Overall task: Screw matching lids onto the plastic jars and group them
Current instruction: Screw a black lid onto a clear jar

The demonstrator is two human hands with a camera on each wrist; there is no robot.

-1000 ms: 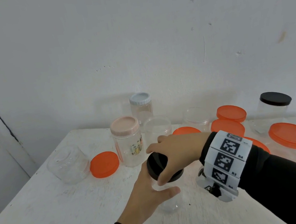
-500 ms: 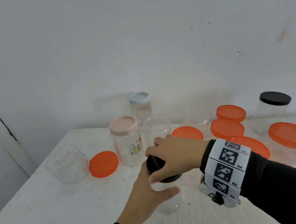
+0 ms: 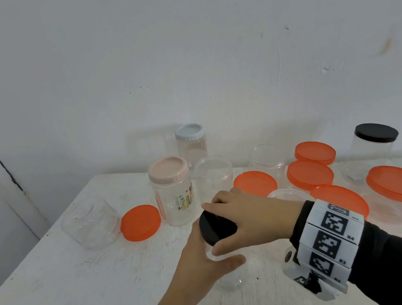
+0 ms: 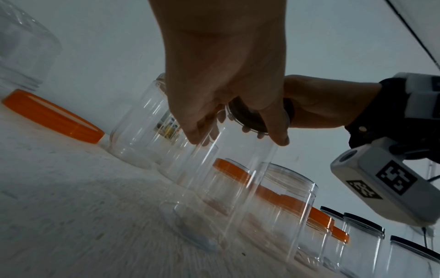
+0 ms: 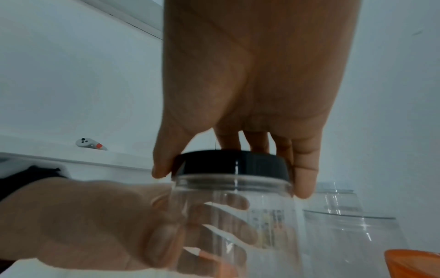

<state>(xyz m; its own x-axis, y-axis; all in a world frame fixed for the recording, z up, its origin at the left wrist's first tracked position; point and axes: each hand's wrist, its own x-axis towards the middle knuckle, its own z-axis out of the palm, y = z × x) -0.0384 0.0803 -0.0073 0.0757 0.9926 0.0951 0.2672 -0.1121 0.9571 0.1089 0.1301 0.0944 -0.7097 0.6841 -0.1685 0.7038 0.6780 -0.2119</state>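
Observation:
A clear plastic jar (image 3: 236,276) stands upright on the white table (image 3: 72,291) in front of me. My left hand (image 3: 203,257) grips its body from the left, thumb on the near side. A black lid (image 3: 220,231) sits on the jar's mouth, and my right hand (image 3: 214,226) grips it from above, thumb and fingers curled round its rim. In the right wrist view the lid (image 5: 228,164) sits level on the jar's neck (image 5: 250,225), with my right hand (image 5: 231,176) over it. In the left wrist view my left hand (image 4: 238,140) wraps the jar (image 4: 226,188) just under the lid (image 4: 247,118).
Behind stand a pink-lidded jar (image 3: 171,191), a grey-lidded jar (image 3: 191,143) and open clear jars (image 3: 214,174). A clear jar (image 3: 91,223) lies on its side at the left beside a loose orange lid (image 3: 140,223). Orange-lidded jars (image 3: 399,187) and black-lidded jars (image 3: 374,140) fill the right.
My right hand has turned a little on the black lid, its wrist swinging toward me. The left hand and the jar have stayed in place.

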